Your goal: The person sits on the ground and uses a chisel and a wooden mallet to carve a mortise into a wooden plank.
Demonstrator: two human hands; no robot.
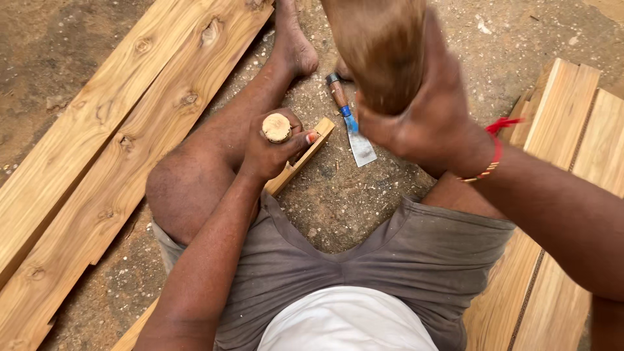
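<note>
My left hand [270, 148] is closed around a chisel with a round wooden handle end [277, 127], held upright over a narrow wooden strip [305, 153] lying on the ground between my legs. My right hand [426, 114] is raised and grips a thick brown wooden mallet [380, 49], blurred, above and to the right of the chisel. A second chisel [350, 125] with a wooden handle, blue collar and wide steel blade lies on the dirt beside the strip.
Long wooden planks [110, 149] with knots lie on the left. More planks [572, 130] are stacked on the right. My bare left leg and foot [292, 52] stretch forward over sandy ground [344, 208] with wood chips.
</note>
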